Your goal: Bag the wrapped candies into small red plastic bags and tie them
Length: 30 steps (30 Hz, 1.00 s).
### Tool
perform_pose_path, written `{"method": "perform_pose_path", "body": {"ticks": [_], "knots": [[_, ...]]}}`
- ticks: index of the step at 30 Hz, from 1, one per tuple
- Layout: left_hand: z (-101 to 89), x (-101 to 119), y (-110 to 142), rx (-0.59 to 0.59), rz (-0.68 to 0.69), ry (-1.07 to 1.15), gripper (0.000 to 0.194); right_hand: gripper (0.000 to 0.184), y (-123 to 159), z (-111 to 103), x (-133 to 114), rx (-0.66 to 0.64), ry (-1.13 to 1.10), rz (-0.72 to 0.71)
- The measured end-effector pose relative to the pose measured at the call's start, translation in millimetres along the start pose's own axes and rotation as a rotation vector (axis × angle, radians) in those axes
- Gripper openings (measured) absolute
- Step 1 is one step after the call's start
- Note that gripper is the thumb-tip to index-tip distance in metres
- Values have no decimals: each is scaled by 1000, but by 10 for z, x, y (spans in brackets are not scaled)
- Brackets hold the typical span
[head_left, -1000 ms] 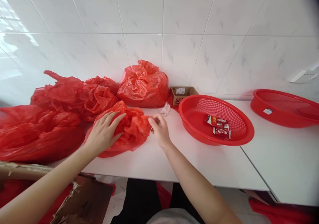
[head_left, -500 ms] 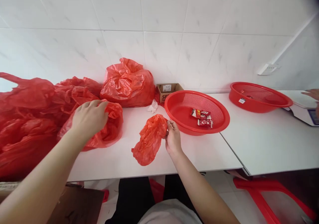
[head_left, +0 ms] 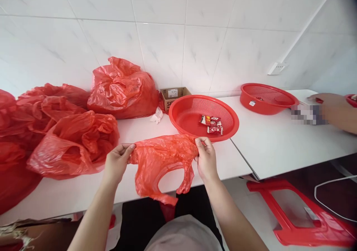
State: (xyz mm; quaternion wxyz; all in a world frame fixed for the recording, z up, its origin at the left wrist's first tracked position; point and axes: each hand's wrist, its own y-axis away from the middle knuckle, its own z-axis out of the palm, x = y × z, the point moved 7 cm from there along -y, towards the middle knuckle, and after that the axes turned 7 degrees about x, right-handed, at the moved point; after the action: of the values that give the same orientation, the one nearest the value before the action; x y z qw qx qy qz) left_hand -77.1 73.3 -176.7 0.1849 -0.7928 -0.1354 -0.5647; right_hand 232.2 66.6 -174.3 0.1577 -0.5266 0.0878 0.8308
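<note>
A thin red plastic bag [head_left: 156,158] is stretched between my two hands over the front of the white table. My left hand [head_left: 118,160] pinches its left corner. At the opposite corner, my right hand [head_left: 205,156] grips the bag between thumb and fingers. The bag's handle loops hang down toward me. Just behind it stands a red perforated basket [head_left: 178,119] with several small wrapped snacks [head_left: 213,125] inside. To the left of my left hand lies a bulging red bag [head_left: 75,143] with crumpled red plastic in it.
A large tied red bag [head_left: 122,91] and a small cardboard box [head_left: 175,93] stand against the tiled wall. More red bags [head_left: 19,117] pile up at left. Another red basket [head_left: 267,104] is at right, near a co-worker's arm [head_left: 340,111]. A red stool [head_left: 301,214] stands on the floor.
My right hand pulled the crumpled bag out of the pile and to the right. My left hand left the bulging bag and took the other corner, and the bag is now spread out.
</note>
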Motion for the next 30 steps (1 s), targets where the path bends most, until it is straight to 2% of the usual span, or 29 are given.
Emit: {"method": "perform_pose_path", "body": {"ticks": [2,4,6,7,8,9,10,11,12,14,16,18,20,21,23,25,26,28,30], "knots": [[-52,-23,29,29,-11,3,45,32,-8,20,-2,20,-32,25],[-98,96,157,99,11,-3,42,32,-24,71,1,49,-60,34],[-137,338,395,208,118,-41,37,31,-35,145,1,49,-81,28],[-145,504,556,286,249,-102,33,30,-29,189,6,41,-90,26],[-84,651,725,300,391,-164,31,30,-10,235,19,31,-102,31],[25,727,872,265,492,-223,33,30,22,286,40,18,-116,43],[156,734,985,209,560,-282,39,30,68,340,70,1,-129,62],[248,685,1056,201,601,-332,46,29,123,395,105,-20,-138,86],[293,571,1066,228,588,-376,55,29,180,445,147,-48,-142,114],[266,236,938,253,468,-380,72,30,264,486,233,-96,-130,164],[49,-104,714,282,297,-305,72,33,254,382,303,-81,-86,180],[-286,-296,516,337,162,-250,68,36,150,146,330,-4,-5,152],[-486,-322,392,233,80,-244,53,36,37,-86,295,41,144,99],[-517,-285,373,146,53,-224,48,34,6,-163,233,43,252,45],[-466,-154,418,-23,14,-151,41,29,50,-203,-16,49,489,-173],[-335,-6,513,-119,-18,-69,39,20,279,-55,-344,33,644,-481],[-264,57,557,-137,-35,-32,38,16,443,84,-468,-24,667,-613],[-127,146,626,-165,-76,48,38,16,779,440,-538,-290,651,-757],[-19,191,673,-215,-133,143,38,18,1030,759,-395,-604,675,-787]]}}
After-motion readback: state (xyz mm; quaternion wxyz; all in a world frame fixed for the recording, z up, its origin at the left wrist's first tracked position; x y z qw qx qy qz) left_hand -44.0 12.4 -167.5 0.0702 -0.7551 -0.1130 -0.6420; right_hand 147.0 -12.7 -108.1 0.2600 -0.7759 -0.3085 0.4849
